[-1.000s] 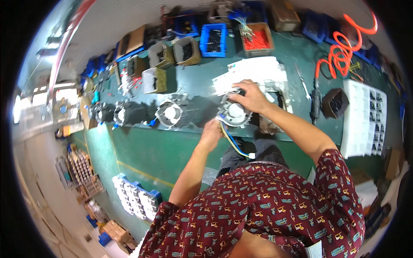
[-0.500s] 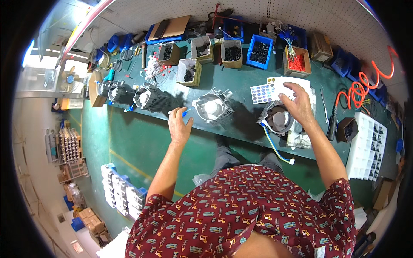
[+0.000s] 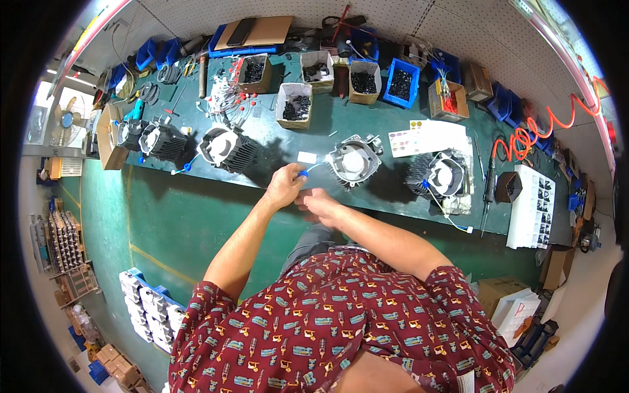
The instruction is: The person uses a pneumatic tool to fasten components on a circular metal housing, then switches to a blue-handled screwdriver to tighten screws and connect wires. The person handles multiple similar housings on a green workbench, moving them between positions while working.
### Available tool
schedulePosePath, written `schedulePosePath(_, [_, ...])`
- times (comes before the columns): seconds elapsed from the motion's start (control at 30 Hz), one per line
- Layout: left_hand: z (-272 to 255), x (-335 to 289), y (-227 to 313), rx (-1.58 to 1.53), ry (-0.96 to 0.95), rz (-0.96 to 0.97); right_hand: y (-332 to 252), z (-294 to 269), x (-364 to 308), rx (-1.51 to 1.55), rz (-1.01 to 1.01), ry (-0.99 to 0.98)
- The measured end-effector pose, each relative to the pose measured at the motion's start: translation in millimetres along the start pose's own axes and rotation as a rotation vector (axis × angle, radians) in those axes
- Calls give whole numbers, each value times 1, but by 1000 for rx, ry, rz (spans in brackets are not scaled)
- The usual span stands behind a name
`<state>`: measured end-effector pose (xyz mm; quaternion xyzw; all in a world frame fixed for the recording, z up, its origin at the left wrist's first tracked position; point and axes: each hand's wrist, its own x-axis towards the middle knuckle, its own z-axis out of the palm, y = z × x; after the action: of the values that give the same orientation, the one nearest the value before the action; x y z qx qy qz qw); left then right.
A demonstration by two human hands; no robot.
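Observation:
At the front edge of the bench, my left hand (image 3: 284,187) pinches a thin cable with a blue fitting (image 3: 303,174). That cable runs to a round grey finned metal housing (image 3: 354,162) with a white disc in its middle. Just below, my right hand (image 3: 320,204) is close against the left one with curled fingers; its fingertips are partly hidden, so what they hold cannot be made out. To the right stands a second finned housing (image 3: 442,175), its cable hanging over the bench edge. A third housing (image 3: 226,147) sits to the left with a blue-fitted cable.
Further left are more housings (image 3: 162,141). Along the back stand cartons of black parts (image 3: 294,108), a blue bin (image 3: 401,83) and a carton of red parts (image 3: 449,101). Sticker sheets (image 3: 407,141), a coiled orange hose (image 3: 524,144) and a white tray (image 3: 529,208) lie right.
My right hand has left the right-hand housing and come across to my left hand. My left hand has moved slightly right and closed on the cable. The view has shifted.

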<state>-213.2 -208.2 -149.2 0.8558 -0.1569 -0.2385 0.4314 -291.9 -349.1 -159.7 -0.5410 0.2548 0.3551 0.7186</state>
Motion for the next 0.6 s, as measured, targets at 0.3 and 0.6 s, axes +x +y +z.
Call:
schedulePosePath(0.3, [-32,10,8,-348,-300,-221,-5,44,9,437,82,63])
schedulePosePath(0.6, [-37,34,18,39,-356,-163,-21,53,-1,477,48,14])
